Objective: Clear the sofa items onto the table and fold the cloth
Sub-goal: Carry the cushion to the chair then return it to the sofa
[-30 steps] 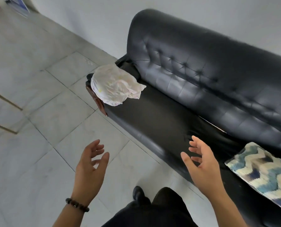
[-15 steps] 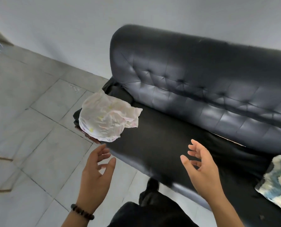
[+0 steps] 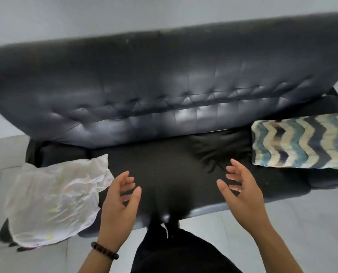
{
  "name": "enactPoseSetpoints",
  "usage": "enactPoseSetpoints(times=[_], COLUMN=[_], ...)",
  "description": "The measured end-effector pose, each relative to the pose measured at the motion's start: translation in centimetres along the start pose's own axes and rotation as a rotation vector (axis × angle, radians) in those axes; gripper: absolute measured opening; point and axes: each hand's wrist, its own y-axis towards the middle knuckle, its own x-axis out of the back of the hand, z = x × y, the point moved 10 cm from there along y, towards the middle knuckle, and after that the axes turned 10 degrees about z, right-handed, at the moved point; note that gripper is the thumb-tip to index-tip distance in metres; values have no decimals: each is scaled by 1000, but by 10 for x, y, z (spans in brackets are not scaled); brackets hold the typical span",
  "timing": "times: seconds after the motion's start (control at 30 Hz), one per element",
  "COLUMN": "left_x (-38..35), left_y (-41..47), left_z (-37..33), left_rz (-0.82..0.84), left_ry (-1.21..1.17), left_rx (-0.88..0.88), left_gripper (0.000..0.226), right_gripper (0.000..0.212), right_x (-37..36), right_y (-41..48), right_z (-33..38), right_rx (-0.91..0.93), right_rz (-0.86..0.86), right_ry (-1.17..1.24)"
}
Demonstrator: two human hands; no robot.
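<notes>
View swung square onto sofa [image 3: 164,75], left hand [image 3: 119,203], right hand [image 3: 243,194] relaxed, empty, cushion [image 3: 302,140] cropped, cloth [image 3: 56,198] blurred

Sofa [image 3: 164,85] w/ cloth [image 3: 56,200] at L end, cushion [image 3: 302,142] at R end.
Cloth lies on seat, spilling over front edge; cushion on seat near backrest. Betw. them, over mid seat: left hand [image 3: 117,205] just beside cloth, right hand [image 3: 243,196] apart from cushion. Wall [image 3: 65,14] behind sofa.

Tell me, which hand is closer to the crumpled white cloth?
Left. The left hand is just beside the white cloth; the right hand is farther away, nearer the zigzag cushion.
</notes>
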Motion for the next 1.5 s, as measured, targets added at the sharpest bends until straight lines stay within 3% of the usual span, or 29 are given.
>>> enactPoseSetpoints(times=[0.2,0.4,0.63,0.97,1.07,1.17,1.27,1.4,1.5], left_x=[-97,-203,-366,-700,-794,-880,-950,-998,-1000], left_y=[74,99,106,148,183,232,283,327,339], left_z=[-49,-99,-83,-100,-85,-45,12,71,73], left_rz=[315,480,450,499,530,521,532,492,398], left_ry=[21,75,129,162,203,359,496,623,638], left_rx=[-95,-160,9,200,154,76,72,83,45], left_gripper=[43,42,42,40,44,66,81,73,48], right_gripper=[60,58,59,57,57,81,90,80,56], right_x=[89,172,271,463,501,531,541,515,508], right_y=[-31,-47,16,172,222,277,325,356,361], right_z=[-36,-87,-221,-393,-438,-504,-571,-605,-614], right_rx=[-160,-248,-352,-368,-325,-398,-480,-419,-451], right_rz=[-314,-510,-400,-216,-265,-323,-367,-417,-453], right_ry=[-21,36,107,99,-160,-599,-844,-994,-1006])
